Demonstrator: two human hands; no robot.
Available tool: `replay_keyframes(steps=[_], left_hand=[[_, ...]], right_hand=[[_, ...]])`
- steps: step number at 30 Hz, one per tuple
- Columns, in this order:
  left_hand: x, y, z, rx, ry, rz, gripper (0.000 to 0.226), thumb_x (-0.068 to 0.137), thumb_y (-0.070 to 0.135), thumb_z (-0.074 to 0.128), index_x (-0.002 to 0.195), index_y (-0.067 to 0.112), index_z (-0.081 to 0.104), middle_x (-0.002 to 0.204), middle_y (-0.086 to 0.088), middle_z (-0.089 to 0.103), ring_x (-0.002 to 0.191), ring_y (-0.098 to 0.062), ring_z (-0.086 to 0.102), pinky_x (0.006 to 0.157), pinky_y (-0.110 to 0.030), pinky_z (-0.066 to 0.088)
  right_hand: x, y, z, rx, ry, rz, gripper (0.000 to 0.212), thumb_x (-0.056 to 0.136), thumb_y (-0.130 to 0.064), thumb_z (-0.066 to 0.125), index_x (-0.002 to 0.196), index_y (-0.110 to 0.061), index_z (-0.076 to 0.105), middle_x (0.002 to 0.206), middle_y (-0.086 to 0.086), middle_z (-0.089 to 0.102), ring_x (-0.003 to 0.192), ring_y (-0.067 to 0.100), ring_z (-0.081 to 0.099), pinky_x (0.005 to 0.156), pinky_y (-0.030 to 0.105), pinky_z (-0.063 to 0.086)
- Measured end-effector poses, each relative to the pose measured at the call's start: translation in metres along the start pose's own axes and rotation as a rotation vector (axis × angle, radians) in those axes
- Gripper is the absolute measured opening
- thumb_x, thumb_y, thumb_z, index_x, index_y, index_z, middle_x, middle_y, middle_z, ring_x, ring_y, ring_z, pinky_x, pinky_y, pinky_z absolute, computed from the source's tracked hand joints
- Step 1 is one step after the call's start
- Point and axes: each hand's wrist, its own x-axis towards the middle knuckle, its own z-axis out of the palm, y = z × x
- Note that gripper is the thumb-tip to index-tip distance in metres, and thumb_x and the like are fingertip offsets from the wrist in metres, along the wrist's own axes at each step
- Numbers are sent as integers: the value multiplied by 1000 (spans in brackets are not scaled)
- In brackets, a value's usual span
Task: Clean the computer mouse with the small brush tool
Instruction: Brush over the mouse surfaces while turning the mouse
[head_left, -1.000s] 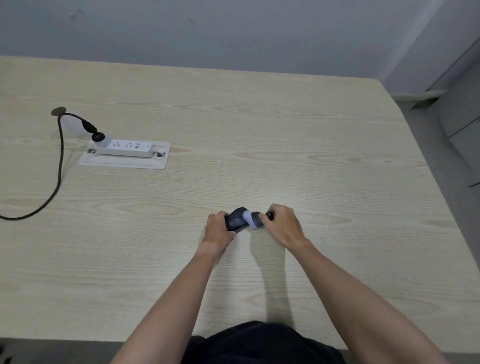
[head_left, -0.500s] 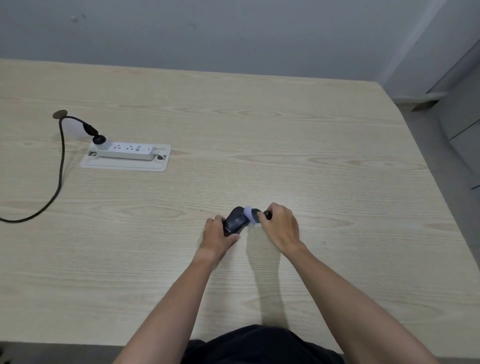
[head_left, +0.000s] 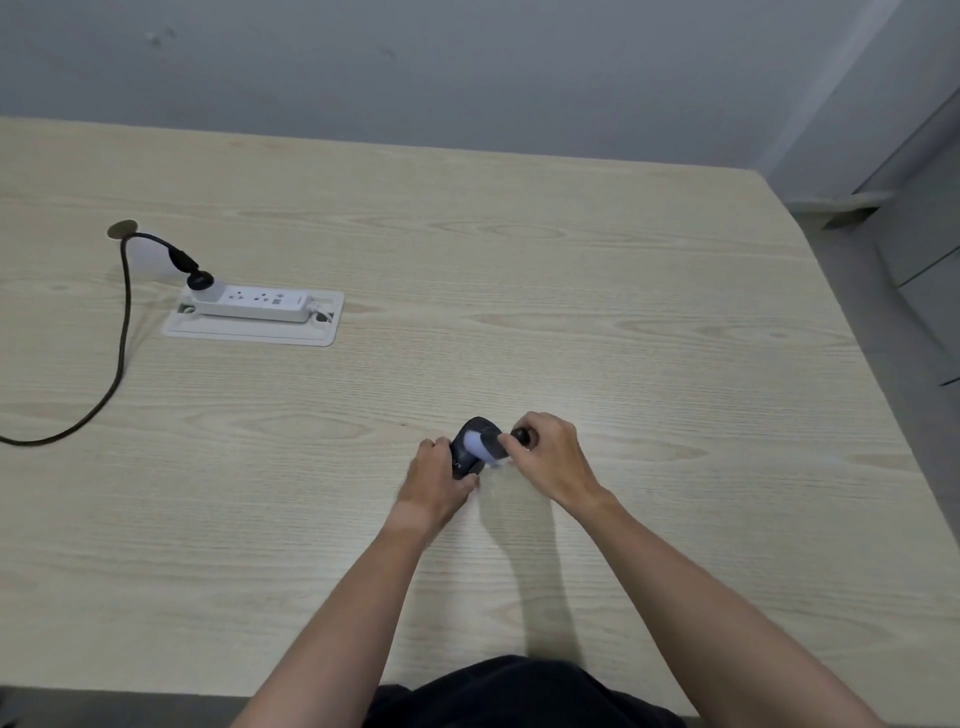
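A dark computer mouse (head_left: 464, 457) lies on the light wooden table (head_left: 519, 322), near the front middle. My left hand (head_left: 435, 480) grips it from the left and near side. My right hand (head_left: 550, 462) holds a small brush tool (head_left: 488, 441) with a dark handle and pale, whitish bristles. The bristles rest on the top of the mouse. Much of the mouse body is hidden under the brush head and my fingers.
A white power strip (head_left: 257, 304) sits in a white recessed tray (head_left: 249, 332) at the left. A black cable (head_left: 122, 332) runs from it to the left edge and a round grommet (head_left: 123, 229). The table's right edge drops to a grey floor.
The mouse has turned from lying crosswise to pointing away from me. The brush head has shifted left, further onto its top. Both hands stayed at the same place.
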Motion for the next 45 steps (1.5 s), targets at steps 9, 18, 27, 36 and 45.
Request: replay_keyframes(steps=[9,18,27,36,45], left_hand=[[4,-3,-8,-133,-44,-32,42,68,57,53,85,19,55,90,-2,60,78,-17,58,72,-39,54],[7,-3,-15,-208,-104,-71,39,79,49,58,91,13,57,96,-4,62,84,-19,59,72,-33,50],[8,-5,-16,-206,-133,-84,36,81,46,60,93,12,58,97,-5,63,82,-19,58,67,-29,45],[5,-4,-11,-192,-101,-74,39,74,44,67,96,14,55,97,-3,60,83,-16,59,70,-31,52],[1,-5,-9,-6,-121,28,45,75,33,73,105,13,46,104,-7,53,93,-22,53,79,-32,49]], right_hand=[[-4,12,-4,62,63,-2,20,89,-28,71,79,-13,65,74,-5,62,70,9,56,63,17,40],[2,8,-4,4,148,68,20,93,-30,67,84,-12,64,81,-4,62,75,13,57,65,23,41],[4,11,-2,-46,177,132,22,94,-32,63,86,-11,62,85,-1,64,78,17,59,69,30,49],[5,5,0,-154,180,118,24,97,-33,62,92,-10,64,89,1,65,80,19,61,78,36,51],[9,9,-5,-155,-13,105,26,95,-34,62,86,-9,64,82,1,65,75,20,61,66,34,49]])
